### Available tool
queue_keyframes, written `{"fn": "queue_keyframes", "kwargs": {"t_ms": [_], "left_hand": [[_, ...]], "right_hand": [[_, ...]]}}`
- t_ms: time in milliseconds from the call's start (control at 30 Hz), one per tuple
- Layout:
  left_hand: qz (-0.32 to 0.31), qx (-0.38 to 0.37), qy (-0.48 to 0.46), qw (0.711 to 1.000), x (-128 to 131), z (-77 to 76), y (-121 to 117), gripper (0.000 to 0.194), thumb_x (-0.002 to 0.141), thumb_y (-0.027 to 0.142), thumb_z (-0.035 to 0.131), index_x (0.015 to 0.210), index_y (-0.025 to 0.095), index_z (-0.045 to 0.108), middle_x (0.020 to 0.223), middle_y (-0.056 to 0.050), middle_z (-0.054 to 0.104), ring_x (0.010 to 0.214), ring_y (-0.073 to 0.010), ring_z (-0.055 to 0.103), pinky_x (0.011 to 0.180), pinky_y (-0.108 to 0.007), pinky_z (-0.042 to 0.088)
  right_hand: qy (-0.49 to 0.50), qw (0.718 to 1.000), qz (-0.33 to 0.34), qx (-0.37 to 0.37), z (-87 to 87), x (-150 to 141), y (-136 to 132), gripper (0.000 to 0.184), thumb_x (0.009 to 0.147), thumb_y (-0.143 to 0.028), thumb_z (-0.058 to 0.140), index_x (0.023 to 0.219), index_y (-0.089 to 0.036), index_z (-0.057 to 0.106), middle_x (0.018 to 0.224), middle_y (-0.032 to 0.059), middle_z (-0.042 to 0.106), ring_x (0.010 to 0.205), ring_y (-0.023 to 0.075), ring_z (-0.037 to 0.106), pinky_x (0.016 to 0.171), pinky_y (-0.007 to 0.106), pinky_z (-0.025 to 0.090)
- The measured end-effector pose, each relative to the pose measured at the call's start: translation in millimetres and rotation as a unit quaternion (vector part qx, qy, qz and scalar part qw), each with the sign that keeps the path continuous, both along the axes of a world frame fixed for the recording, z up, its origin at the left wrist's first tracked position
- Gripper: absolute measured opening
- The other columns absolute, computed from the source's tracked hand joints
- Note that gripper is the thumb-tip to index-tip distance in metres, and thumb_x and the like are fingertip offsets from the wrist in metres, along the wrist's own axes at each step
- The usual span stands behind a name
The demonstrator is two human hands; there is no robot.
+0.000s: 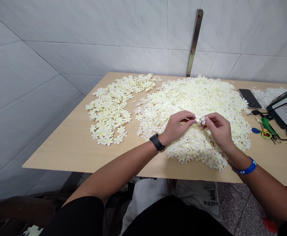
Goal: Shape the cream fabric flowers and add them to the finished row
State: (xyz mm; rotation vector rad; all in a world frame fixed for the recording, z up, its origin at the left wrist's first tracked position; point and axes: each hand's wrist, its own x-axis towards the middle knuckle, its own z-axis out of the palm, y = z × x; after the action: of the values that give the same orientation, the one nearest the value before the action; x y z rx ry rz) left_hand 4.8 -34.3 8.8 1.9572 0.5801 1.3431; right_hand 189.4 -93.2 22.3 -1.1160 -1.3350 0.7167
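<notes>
Cream artificial blossoms [200, 119] are being pinched between the nearly closed fingertips of the left hand [175, 126] and right hand [218, 129], just above a loose heap [202, 95] on a pale wooden table [67, 144]; a slackening pinch could lose them in the pile.

Table top [67, 154] — flower pile [110, 108] left, flower heap [192, 108] centre — phone [249, 98] right

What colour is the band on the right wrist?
The band is blue with white marks, best in the head view.
</notes>
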Motion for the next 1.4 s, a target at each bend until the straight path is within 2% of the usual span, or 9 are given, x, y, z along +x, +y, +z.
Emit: {"fn": "queue_keyframes", "kwargs": {"t_ms": [167,300,433,500,633,700,933,1200,1400], "left_hand": [[0.003,-0.014,-0.001,1.0,0.0,0.3,0.9,0.008,0.093,0.025,0.07,0.093,0.017,0.071,0.096,-0.007,0.075,0.088,-0.014,0.07,0.075,-0.025,0.062],[0.008,-0.02,-0.014,1.0,0.7,-0.9,1.8,0.008,0.093,0.025,0.069,0.092,0.017,0.07,0.095,-0.006,0.074,0.086,-0.0131,0.07,0.076,-0.025,0.062],[0.023,-0.024,-0.015,0.999,1.2,-2.8,3.0,0.01,0.094,0.027,0.068,0.094,0.018,0.071,0.098,-0.006,0.075,0.088,-0.0142,0.07,0.077,-0.027,0.062],[0.029,-0.027,-0.018,0.999,1.2,-3.0,3.0,0.011,0.093,0.029,0.07,0.092,0.018,0.073,0.096,-0.006,0.076,0.087,-0.0148,0.07,0.076,-0.028,0.062],[0.033,-0.009,-0.005,0.999,-0.4,-2.2,2.2,0.014,0.091,0.03,0.075,0.084,0.018,0.075,0.085,-0.004,0.076,0.08,-0.0145,0.069,0.073,-0.028,0.057],[0.032,0.014,0.008,0.999,-1.4,-2.5,2.1,0.015,0.091,0.03,0.075,0.082,0.019,0.074,0.083,-0.003,0.076,0.078,-0.0144,0.069,0.072,-0.029,0.056],[0.03,0.078,0.01,0.996,-1.4,-5.1,3.6,0.009,0.094,0.018,0.069,0.087,0.019,0.075,0.087,-0.002,0.079,0.081,-0.0141,0.072,0.076,-0.028,0.056],[0.027,0.054,0.04,0.997,-2.1,-4.0,4.5,0.013,0.098,0.027,0.064,0.089,0.019,0.069,0.085,-0.003,0.074,0.078,-0.014,0.066,0.072,-0.028,0.053],[0.036,0.033,0.072,0.996,-2.2,-3.0,4.1,0.007,0.098,0.023,0.057,0.095,0.019,0.063,0.094,-0.005,0.07,0.085,-0.0146,0.064,0.074,-0.027,0.054]], "right_hand": [[-0.011,0.998,-0.057,-0.001,0.2,5.7,3.6,0.019,0.09,-0.039,0.072,0.083,-0.022,0.067,0.072,-0.0001,0.069,0.065,0.0161,0.07,0.061,0.03,0.059],[-0.044,0.989,-0.139,-0.021,3.5,8.9,7.6,0.019,0.087,-0.032,0.072,0.074,-0.021,0.063,0.069,0.0007,0.066,0.064,0.0156,0.064,0.061,0.03,0.055],[-0.082,0.98,-0.18,-0.013,6.1,9.3,6.7,0.022,0.087,-0.033,0.073,0.073,-0.022,0.061,0.071,0.0008,0.062,0.067,0.0155,0.057,0.061,0.031,0.051],[-0.092,0.983,-0.157,0.01,6.3,7.8,3.8,0.021,0.089,-0.036,0.072,0.075,-0.023,0.063,0.073,0.0011,0.061,0.068,0.0158,0.057,0.061,0.031,0.05],[-0.106,0.994,-0.001,0.017,2.7,3.8,-0.6,0.015,0.088,-0.039,0.077,0.088,-0.024,0.074,0.091,0.0046,0.07,0.079,0.0186,0.064,0.063,0.032,0.055],[-0.107,0.994,0.038,0.009,-0.5,2.7,-0.4,0.014,0.085,-0.037,0.08,0.09,-0.025,0.076,0.095,0.0047,0.072,0.081,0.0186,0.066,0.063,0.033,0.056],[-0.087,0.996,0.036,-0.001,-4.5,3.5,3.8,0.017,0.082,-0.038,0.082,0.086,-0.023,0.075,0.089,0.0039,0.072,0.077,0.0172,0.066,0.064,0.033,0.058],[-0.092,0.995,0.033,-0.001,-3.3,3.4,2.5,0.011,0.085,-0.032,0.076,0.087,-0.023,0.07,0.087,0.0029,0.069,0.078,0.0165,0.065,0.066,0.032,0.056],[-0.095,0.995,0.021,-0.006,-4.5,3.4,2.8,0.005,0.087,-0.027,0.07,0.086,-0.022,0.068,0.083,0.0023,0.067,0.077,0.0166,0.064,0.067,0.033,0.054]]}}
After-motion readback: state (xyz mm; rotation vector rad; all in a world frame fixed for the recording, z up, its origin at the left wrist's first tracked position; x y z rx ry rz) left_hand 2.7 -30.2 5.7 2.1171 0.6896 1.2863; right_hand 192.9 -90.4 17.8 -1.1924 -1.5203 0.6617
